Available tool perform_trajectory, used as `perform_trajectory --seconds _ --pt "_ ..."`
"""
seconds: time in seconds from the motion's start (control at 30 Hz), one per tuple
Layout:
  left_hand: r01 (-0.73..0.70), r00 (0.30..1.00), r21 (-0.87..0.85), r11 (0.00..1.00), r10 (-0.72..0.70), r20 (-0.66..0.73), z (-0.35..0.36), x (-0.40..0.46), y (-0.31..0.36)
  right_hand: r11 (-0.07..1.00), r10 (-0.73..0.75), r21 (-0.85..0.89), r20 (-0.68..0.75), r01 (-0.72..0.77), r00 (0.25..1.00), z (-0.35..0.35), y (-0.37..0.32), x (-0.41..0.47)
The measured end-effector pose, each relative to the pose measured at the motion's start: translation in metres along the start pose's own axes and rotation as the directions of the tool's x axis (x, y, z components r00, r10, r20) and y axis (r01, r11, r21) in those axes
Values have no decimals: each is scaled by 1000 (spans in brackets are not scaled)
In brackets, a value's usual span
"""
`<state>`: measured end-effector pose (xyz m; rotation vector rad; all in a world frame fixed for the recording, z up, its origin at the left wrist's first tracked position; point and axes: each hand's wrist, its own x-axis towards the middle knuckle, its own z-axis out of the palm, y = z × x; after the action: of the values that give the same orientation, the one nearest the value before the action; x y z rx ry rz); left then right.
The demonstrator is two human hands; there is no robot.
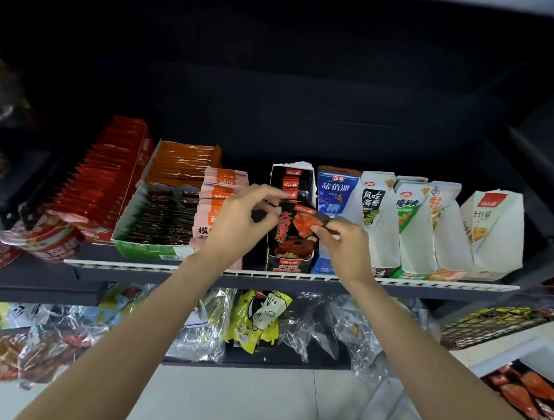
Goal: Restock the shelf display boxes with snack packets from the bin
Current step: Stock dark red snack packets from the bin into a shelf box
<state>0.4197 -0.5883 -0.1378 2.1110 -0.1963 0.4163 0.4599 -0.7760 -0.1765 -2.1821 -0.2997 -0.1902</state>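
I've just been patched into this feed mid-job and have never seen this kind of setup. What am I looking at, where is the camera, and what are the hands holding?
There is no machine here: a person works with two bare hands. The single picture comes from a wide-angle camera on the person's head, looking forward and down, so the forearms reach in from the bottom.

The left hand and right hand together hold a black and red snack packet over an open black display box, which already holds matching packets.

That box stands on a shelf in a row. To its left are pink packets, a green box of dark packets and red packets. To its right are a blue box and several white boxes. Bagged snacks lie on the shelf below.
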Motion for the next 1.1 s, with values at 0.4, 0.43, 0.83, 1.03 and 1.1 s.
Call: perform_trajectory --seconds 0.4,0.43,0.83,1.03,1.1 --pt "-61 995 552 832 6 101 17 0 -20 997 -19 -74 -10 18 1000 4 -5 10" --pt "-49 996 561 826 -2 90 19 0 -19 997 -22 -79 -1 22 1000 3 -6 12" --pt "-319 947 340 885 283 152 123 -18 38 992 76 -99 -80 -83 994 -86 48 -50" --pt "-123 892 233 965 5 452 248 -54 81 874 398 -237 -149 -424 905 -169 150 -139" --pt "-106 826 238 965 -48 562 291 -68 92 784 537 -256 -180 -566 824 -193 193 -171"
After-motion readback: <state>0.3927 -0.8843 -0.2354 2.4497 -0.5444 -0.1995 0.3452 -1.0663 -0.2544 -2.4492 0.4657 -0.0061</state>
